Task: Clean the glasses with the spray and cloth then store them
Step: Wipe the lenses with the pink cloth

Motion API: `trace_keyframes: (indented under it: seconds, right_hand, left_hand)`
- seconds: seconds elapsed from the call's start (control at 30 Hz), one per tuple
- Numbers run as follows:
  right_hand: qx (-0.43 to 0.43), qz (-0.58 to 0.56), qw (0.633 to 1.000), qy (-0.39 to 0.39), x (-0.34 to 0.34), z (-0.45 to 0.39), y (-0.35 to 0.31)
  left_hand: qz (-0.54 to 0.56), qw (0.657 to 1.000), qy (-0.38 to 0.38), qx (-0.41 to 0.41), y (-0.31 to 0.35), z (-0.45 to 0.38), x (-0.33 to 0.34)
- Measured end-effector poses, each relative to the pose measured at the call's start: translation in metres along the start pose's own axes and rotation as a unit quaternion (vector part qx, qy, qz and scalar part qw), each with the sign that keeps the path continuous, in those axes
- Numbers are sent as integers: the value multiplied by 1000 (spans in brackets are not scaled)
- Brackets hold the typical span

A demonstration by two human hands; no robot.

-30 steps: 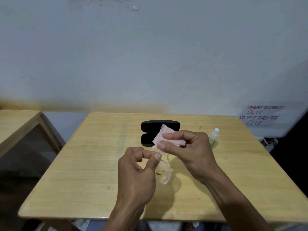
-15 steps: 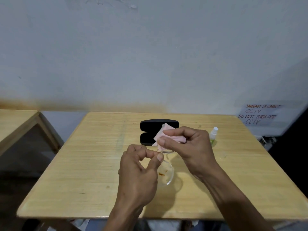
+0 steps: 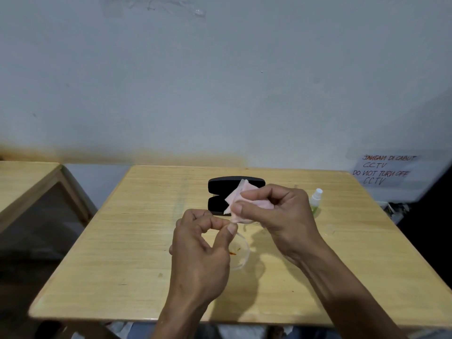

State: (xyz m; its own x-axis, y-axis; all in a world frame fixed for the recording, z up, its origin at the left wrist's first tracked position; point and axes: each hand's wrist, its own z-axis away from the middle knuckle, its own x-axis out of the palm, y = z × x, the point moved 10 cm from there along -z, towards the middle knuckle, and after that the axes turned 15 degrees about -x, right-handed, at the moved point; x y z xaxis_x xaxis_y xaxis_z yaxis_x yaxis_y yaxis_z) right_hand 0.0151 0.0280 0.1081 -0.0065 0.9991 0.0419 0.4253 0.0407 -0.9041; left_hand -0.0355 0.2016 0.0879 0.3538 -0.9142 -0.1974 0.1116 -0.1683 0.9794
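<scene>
Little has changed: the left hand (image 3: 200, 250) still pinches the clear glasses (image 3: 238, 253), while the right hand (image 3: 276, 216) keeps the pink cloth (image 3: 238, 204) pressed on a lens.

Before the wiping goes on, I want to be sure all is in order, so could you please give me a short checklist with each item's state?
1. Left hand pinches the glasses: ok.
2. Right hand holds the cloth: ok.
3. Cloth touches the far lens: ok.
4. Near lens clean: not ok, orange specks.
5. Case open on the table: ok.
6. Spray bottle upright, off to the right: ok.
</scene>
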Motion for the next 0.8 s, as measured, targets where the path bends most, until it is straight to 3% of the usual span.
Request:
trace_keyframes:
  seconds: [0.13,0.27,0.63,0.8]
  right_hand:
    - [-10,24,999,-34,3,0,-5]
    - [-23,28,999,4,-4,-9,-6]
    - [-25,-13,1000,4,-5,5,0]
    - [-16,-24,999,27,-5,10,6]
  left_hand:
    - [-11,1000,-5,7,-1,0,1]
    - [-10,1000,-3,7,-2,0,3]
    - [100,993,16,-54,-13,-8,-8]
    - [39,999,18,-14,-3,-4,-3]
